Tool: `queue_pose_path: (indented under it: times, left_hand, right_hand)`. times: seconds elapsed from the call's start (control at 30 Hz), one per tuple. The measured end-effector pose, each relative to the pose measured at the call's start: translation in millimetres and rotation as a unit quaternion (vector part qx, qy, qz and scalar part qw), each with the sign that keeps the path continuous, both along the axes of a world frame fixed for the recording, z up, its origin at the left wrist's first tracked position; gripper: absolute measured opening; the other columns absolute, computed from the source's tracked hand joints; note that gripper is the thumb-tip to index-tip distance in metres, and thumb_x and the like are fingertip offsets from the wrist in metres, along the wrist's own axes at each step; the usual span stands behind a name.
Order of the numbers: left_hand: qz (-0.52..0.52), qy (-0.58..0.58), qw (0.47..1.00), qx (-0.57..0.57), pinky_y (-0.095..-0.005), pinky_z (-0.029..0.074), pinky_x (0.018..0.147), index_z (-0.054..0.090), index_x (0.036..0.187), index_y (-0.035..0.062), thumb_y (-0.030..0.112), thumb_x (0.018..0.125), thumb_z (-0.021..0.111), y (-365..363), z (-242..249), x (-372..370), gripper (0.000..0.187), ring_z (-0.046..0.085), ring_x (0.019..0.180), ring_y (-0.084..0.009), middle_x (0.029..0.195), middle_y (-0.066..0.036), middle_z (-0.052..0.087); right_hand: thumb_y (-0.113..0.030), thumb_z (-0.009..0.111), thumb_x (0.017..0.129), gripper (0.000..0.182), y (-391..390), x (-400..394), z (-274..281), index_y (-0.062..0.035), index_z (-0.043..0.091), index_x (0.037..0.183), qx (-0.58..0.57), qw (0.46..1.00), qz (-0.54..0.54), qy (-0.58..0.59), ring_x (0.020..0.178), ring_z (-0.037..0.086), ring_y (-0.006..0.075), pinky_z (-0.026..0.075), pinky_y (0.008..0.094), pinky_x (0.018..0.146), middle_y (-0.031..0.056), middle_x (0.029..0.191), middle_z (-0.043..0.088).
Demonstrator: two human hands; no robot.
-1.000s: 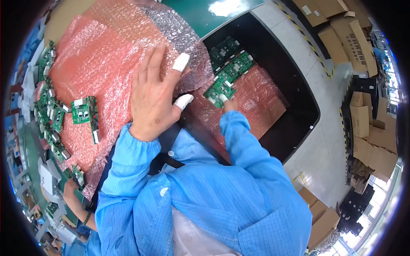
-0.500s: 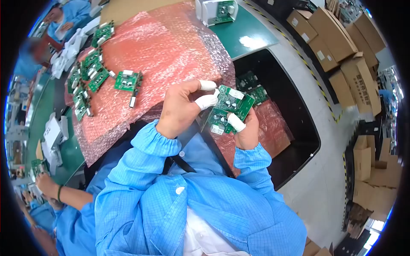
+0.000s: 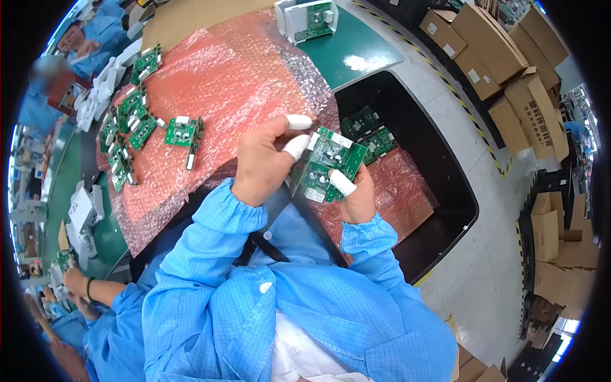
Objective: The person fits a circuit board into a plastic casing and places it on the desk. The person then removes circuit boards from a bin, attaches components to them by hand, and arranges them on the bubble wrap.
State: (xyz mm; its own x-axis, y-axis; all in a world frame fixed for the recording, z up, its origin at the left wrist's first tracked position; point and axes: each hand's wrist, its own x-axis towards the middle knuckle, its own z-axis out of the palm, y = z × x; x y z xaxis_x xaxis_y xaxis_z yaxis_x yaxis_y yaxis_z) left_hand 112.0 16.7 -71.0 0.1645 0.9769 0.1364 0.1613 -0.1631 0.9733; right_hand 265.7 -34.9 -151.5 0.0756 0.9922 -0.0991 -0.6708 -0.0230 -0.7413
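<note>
A green circuit board (image 3: 347, 159) with white connectors is held up over the edge of the black bin, tilted toward me. My right hand (image 3: 358, 198) grips its lower right side, the thumb in a white finger cot lying across the face and the other fingers behind. At the upper left edge is my left hand (image 3: 262, 158), thumb and forefinger in white cots, curled around a white connector there. Part of that contact is hidden. Several similar boards (image 3: 182, 132) lie on pink bubble wrap (image 3: 219, 83) to the left.
The black bin (image 3: 455, 184) at right contains more boards (image 3: 380, 144) and pink wrap. A board in a white holder (image 3: 286, 22) stands on the green table (image 3: 356, 44). Cardboard boxes (image 3: 490, 51) line the far right. A co-worker's hand (image 3: 76, 280) handles a board at lower left.
Both my hands and the board have shifted slightly left in view, and the whole scene has moved a little with my head. My left fingertips sit slightly farther apart.
</note>
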Motion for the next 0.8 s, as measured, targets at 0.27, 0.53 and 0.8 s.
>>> queue_pose_path:
  times: [0.27, 0.53, 0.8]
  left_hand:
    - [0.048, 0.272, 0.900, 0.337, -0.0331, 0.051, 0.070, 0.063, 0.101, 0.0065, 0.005, 0.079, 0.057, 151.8, -0.6, 82.8, 0.022, 0.064, 0.079, -0.0242, 0.088, -0.012, 0.066]
    - [-0.115, 0.508, 0.818, 0.244, -0.0407, 0.048, 0.071, 0.061, 0.104, 0.0102, 0.010, 0.079, 0.055, 161.7, 0.6, 88.1, 0.026, 0.060, 0.084, -0.0340, 0.093, -0.015, 0.064]
    - [-0.064, 0.096, 0.993, 0.035, -0.0266, 0.047, 0.077, 0.047, 0.122, -0.0007, 0.010, 0.081, 0.062, 40.1, -11.7, 26.0, 0.046, 0.057, 0.088, -0.0116, 0.099, -0.007, 0.061]
  right_hand:
    - [-0.002, 0.061, 0.080, 0.037, 6.0, 48.4, -23.2, -0.0033, 0.049, 0.115, -0.015, 0.995, -0.101, 0.020, 0.092, 0.060, 0.0195, 0.052, 0.0351, 0.080, 0.0071, 0.107, 0.058]
    - [-0.001, 0.063, 0.079, 0.042, 7.3, 57.4, -20.4, -0.0019, 0.047, 0.118, -0.013, 0.988, -0.155, -0.009, 0.094, 0.059, 0.0193, 0.051, 0.0348, 0.081, 0.0076, 0.109, 0.057]
    - [0.001, 0.066, 0.074, 0.042, 33.5, 5.1, 10.0, 0.0008, 0.048, 0.112, 0.048, 0.981, -0.101, -0.157, 0.092, 0.057, 0.0148, 0.046, 0.0284, 0.082, 0.0070, 0.103, 0.059]
